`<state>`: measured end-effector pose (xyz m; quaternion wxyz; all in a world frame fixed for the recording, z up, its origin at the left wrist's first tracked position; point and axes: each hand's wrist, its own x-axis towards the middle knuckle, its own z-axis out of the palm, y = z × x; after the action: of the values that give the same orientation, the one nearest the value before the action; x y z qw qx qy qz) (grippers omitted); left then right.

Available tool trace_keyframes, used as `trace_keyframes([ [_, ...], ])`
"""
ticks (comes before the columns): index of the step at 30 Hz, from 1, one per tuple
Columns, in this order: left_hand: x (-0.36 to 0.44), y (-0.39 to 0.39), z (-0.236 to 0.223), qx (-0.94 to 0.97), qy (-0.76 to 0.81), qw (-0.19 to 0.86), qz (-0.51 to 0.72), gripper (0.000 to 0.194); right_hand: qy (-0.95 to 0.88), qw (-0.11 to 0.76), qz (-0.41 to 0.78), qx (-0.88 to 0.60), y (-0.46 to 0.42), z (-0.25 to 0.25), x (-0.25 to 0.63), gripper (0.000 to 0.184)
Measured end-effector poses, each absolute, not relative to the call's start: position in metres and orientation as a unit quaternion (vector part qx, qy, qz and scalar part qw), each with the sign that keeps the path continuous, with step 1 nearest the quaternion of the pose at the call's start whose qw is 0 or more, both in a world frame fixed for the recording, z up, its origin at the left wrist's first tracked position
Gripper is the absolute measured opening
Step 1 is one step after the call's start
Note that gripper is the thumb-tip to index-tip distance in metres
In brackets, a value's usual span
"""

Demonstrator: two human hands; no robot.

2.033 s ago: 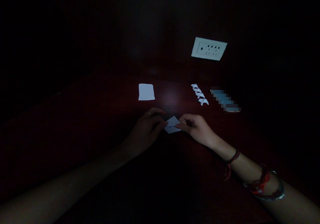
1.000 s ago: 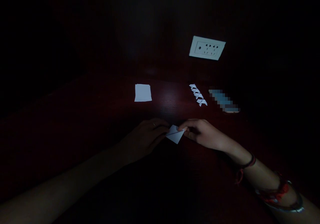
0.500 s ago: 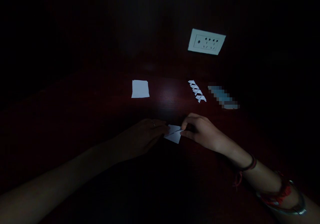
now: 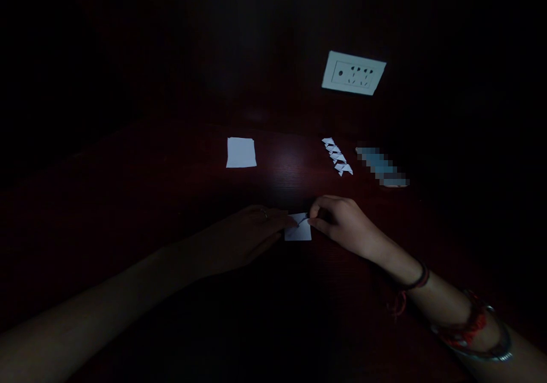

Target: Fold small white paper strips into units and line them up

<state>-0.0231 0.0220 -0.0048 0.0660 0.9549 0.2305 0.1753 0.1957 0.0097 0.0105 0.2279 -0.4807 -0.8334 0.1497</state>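
Note:
A small white paper piece (image 4: pixel 298 231) lies on the dark red table (image 4: pixel 171 200) between my hands. My left hand (image 4: pixel 248 237) rests low on the table, a ring on one finger, its fingertips pressing the paper's left edge. My right hand (image 4: pixel 339 223) pinches the paper's upper right edge with thumb and fingers. Red cords and a metal bangle circle my right wrist. The scene is very dark.
A white square paper stack (image 4: pixel 241 152) lies farther back at the centre. A row of several small folded paper pieces (image 4: pixel 337 157) sits at the back right, next to a blurred-out object (image 4: pixel 382 166). A white socket plate (image 4: pixel 354 73) is on the wall behind.
The paper was lifted and turned between my hands as a folded triangle shape; now it lies flatter and squarer on the table. Both hands stayed close together.

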Motion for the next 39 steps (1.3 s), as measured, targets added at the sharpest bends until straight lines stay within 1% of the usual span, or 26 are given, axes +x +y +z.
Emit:
trace_keyframes([
  [7,-0.024,0.022,-0.013,0.96,0.22,0.033,0.172,0.032,-0.828,0.247,0.149,-0.481,0.008,0.014,0.194,0.007],
  [11,-0.023,0.022,-0.015,0.964,0.211,0.014,0.159,0.035,-0.824,0.247,0.169,-0.481,0.01,0.012,0.196,0.006],
  [15,-0.022,0.021,-0.016,0.971,0.184,-0.014,0.154,0.033,-0.83,0.239,0.2,-0.463,0.011,0.01,0.198,0.004],
  [21,-0.02,0.019,-0.016,0.969,0.183,-0.004,0.167,0.036,-0.849,0.234,0.217,-0.421,0.009,0.013,0.199,0.007],
  [31,-0.022,0.02,-0.012,0.978,0.163,0.015,0.129,0.037,-0.916,0.18,0.161,-0.32,0.005,0.018,0.206,0.013],
  [39,-0.02,0.019,-0.013,0.968,0.195,0.002,0.159,0.036,-0.935,0.142,0.122,-0.302,0.002,0.019,0.208,0.016],
])
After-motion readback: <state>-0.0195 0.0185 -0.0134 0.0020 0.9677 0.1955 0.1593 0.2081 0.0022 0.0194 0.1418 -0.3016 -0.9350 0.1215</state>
